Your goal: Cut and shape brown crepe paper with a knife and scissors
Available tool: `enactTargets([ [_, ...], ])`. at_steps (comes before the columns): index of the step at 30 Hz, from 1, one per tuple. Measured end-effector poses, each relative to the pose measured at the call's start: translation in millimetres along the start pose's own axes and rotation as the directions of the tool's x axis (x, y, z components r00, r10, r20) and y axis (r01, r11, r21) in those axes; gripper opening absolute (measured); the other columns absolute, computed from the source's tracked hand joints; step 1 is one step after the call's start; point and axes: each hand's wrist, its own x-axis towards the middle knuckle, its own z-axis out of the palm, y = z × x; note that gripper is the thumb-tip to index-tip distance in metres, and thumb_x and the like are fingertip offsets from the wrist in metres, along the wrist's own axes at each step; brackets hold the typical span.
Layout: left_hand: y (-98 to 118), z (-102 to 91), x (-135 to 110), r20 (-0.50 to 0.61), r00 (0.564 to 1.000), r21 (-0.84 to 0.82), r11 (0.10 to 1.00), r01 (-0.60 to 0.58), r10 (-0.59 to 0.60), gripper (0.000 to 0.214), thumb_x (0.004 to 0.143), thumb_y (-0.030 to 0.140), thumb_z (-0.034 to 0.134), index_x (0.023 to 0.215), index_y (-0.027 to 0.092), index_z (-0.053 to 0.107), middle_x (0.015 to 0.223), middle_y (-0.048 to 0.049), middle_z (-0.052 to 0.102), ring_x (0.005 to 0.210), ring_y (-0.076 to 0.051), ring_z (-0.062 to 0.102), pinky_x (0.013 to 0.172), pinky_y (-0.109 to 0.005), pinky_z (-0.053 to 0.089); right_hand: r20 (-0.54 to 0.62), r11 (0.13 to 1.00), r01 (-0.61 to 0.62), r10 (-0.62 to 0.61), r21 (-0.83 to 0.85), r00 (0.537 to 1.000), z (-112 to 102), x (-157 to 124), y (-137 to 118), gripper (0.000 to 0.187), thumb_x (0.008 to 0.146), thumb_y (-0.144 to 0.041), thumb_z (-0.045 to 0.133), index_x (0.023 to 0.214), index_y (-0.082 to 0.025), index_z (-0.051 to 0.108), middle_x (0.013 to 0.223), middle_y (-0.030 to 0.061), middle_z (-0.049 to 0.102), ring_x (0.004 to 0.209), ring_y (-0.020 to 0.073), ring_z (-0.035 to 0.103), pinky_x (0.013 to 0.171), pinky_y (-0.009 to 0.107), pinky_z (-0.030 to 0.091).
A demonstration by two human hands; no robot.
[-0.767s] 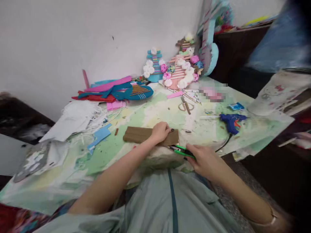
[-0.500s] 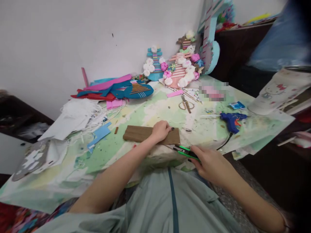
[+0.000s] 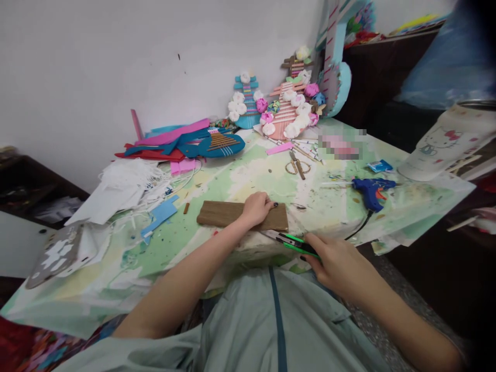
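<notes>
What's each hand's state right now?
Left hand: on the brown piece; open or closed can't be told.
Right hand: closed, holding the green-and-black knife.

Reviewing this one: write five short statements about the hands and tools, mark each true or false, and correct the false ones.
1. The left hand rests on the brown piece. True.
2. The right hand holds the cutter. True.
3. Nothing extends from the cutter. False: its blade is out, by the near edge of the brown piece.
4. The scissors are in the left hand. False: the scissors lie on the table.
5. The glue gun is mostly blue. True.
</notes>
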Motion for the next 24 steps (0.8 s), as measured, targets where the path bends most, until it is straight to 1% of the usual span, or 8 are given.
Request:
enactTargets([
  [4, 0, -0.6, 0, 0.009, 1.0, 0.001, 1.0, 0.003, -0.003, 0.032, 0.091, 0.034, 0.055, 0.117, 0.016, 0.057, 0.118, -0.009, 0.059, 0.1, -0.021, 0.061, 0.085, -0.042, 0.053, -0.003, 1.0, -0.018, 0.018, -0.008, 1.0, -2, 8, -9, 0.008, 0.089, -0.023, 0.05, 0.094, -0.018, 0.053, 0.085, 0.0069, 0.066, 0.072, 0.0254, 0.064, 0.055, 0.03, 0.019],
  [7, 1, -1.7, 0, 0.014, 1.0, -0.004, 1.0, 0.004, -0.004, 0.032, 0.091, 0.035, 0.055, 0.117, 0.016, 0.057, 0.117, -0.0089, 0.059, 0.1, -0.021, 0.061, 0.085, -0.042, 0.053, 0.01, 1.0, -0.007, 0.007, 0.014, 1.0, -2, 10, -12, 0.006, 0.088, -0.022, 0.05, 0.092, -0.018, 0.053, 0.084, 0.0071, 0.067, 0.072, 0.0252, 0.064, 0.055, 0.03, 0.021],
  [11, 2, -2.8, -1, 0.015, 1.0, -0.012, 1.0, 0.015, -0.015, 0.031, 0.092, 0.035, 0.055, 0.116, 0.016, 0.057, 0.117, -0.0089, 0.06, 0.1, -0.02, 0.061, 0.085, -0.042, 0.052, 0.004, 0.997, 0.008, -0.008, 0.079, 1.0, 1, 3, -4, 0.007, 0.089, -0.02, 0.049, 0.094, -0.019, 0.053, 0.086, 0.0063, 0.067, 0.078, 0.0246, 0.065, 0.059, 0.029, 0.027],
  [14, 2, -3.1, -1, 0.018, 1.0, -0.019, 1.0, 0.024, -0.024, 0.031, 0.092, 0.035, 0.055, 0.116, 0.016, 0.057, 0.117, -0.0089, 0.06, 0.1, -0.021, 0.061, 0.085, -0.042, 0.052, -0.024, 0.997, -0.006, 0.008, 0.071, 1.0, 3, -2, 5, 0.012, 0.088, -0.022, 0.049, 0.099, -0.018, 0.055, 0.087, 0.0075, 0.067, 0.079, 0.024, 0.064, 0.061, 0.028, 0.03],
  [18, 3, -3.3, -1, 0.03, 0.999, -0.03, 0.999, 0.041, -0.04, 0.032, 0.091, 0.035, 0.055, 0.117, 0.016, 0.057, 0.118, -0.009, 0.059, 0.1, -0.021, 0.061, 0.085, -0.042, 0.052, -0.053, 0.998, -0.033, 0.036, 0.053, 0.998, 3, -3, 13, 0.012, 0.089, -0.023, 0.048, 0.097, -0.017, 0.055, 0.085, 0.0089, 0.067, 0.078, 0.0224, 0.063, 0.06, 0.027, 0.03],
  [21, 4, -3.9, 1, 0.045, 0.997, -0.038, 0.997, 0.062, -0.06, 0.032, 0.092, 0.035, 0.055, 0.118, 0.016, 0.056, 0.118, -0.0091, 0.059, 0.1, -0.021, 0.06, 0.085, -0.042, 0.052, -0.035, 0.998, -0.055, 0.057, 0.043, 0.998, 1, 0, 11, 0.012, 0.089, -0.024, 0.048, 0.097, -0.017, 0.054, 0.084, 0.009, 0.067, 0.078, 0.0222, 0.063, 0.059, 0.027, 0.029],
  [24, 5, -5.1, 2, 0.067, 0.994, -0.042, 0.995, 0.087, -0.084, 0.032, 0.092, 0.035, 0.055, 0.118, 0.017, 0.056, 0.119, -0.0091, 0.059, 0.1, -0.021, 0.06, 0.085, -0.042, 0.052, 0.0, 0.997, -0.077, 0.077, 0.021, 0.997, -3, 5, 4, 0.01, 0.089, -0.024, 0.049, 0.095, -0.016, 0.053, 0.085, 0.0095, 0.067, 0.077, 0.0234, 0.064, 0.058, 0.027, 0.027],
])
